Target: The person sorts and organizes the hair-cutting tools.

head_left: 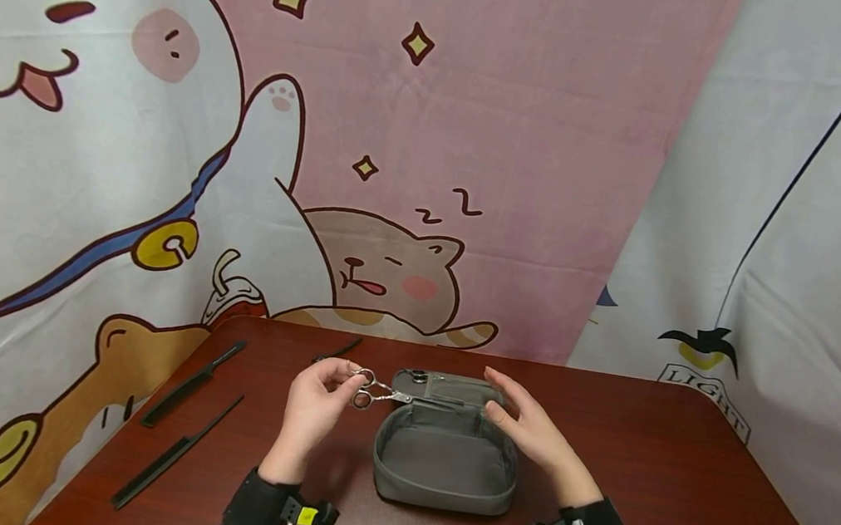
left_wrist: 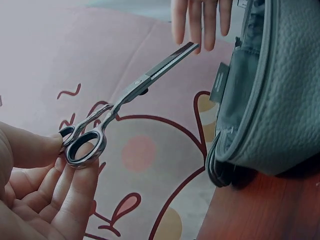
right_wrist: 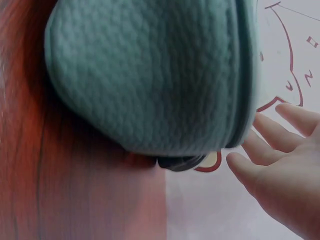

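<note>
My left hand point(head_left: 312, 403) pinches a pair of silver thinning scissors point(left_wrist: 132, 90) by the finger rings, between thumb and fingers. In the left wrist view one blade edge shows teeth, and the blades point away from the hand. The scissors overlap the back left of an open grey zip case point(head_left: 442, 498) in the head view. That case stands on the table with its lid folded back and pebbled sides. Over the case's right rear side, my right hand point(head_left: 537, 431) is held with fingers extended and nothing in its grasp.
Two black combs point(head_left: 184, 392) with thin handles lie at the table's left side. Behind my left hand, a thin dark tool point(head_left: 341, 347) lies partly hidden. The reddish-brown table point(head_left: 637, 448) backs onto a printed cartoon cloth point(head_left: 548, 182).
</note>
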Tool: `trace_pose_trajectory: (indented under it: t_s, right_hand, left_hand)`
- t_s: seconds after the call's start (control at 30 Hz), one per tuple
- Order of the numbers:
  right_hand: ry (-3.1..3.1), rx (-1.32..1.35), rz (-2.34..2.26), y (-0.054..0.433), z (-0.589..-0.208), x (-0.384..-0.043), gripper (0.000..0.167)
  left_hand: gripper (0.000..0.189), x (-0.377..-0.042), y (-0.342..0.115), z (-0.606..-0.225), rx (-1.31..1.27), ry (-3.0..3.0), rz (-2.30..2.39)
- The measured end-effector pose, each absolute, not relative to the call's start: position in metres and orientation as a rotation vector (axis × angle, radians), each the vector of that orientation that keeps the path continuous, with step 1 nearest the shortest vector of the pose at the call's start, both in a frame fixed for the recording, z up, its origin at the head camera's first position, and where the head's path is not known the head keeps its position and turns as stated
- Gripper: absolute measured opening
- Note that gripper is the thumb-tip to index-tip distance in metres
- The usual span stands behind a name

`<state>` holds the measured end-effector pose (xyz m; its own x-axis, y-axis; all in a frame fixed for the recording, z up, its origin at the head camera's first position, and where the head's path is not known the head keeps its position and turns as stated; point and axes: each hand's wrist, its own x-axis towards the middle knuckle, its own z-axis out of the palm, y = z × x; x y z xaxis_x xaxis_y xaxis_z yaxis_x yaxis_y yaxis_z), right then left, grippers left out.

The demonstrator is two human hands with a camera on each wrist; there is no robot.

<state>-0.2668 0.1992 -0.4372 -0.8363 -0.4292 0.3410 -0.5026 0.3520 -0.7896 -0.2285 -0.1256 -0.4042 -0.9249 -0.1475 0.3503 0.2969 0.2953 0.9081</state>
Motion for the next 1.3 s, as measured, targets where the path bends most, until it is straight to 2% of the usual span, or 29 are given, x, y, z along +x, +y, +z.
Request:
trace_pose_trajectory:
  t_s: [0.6,1.0,1.3]
  right_hand:
    - [-2.658,0.397,1.618,0.218,-0.447,-0.284,0.066]
    - [-2.737,0.237,1.648,0.224,-0.453,-0.295,0.070]
    - [-2.688,0.232,1.836,0.224,-0.459,-0.303,0.065]
  left_hand:
    - [0.015,-0.245,-0.141,-0.417,0.057,-2.034,-1.914]
    - [0.019,-0.253,-0.149,-0.425,0.146,-1.897,-2.112]
    - [0.016,-0.261,-0.155,-0.433,0.186,-1.850,-2.155]
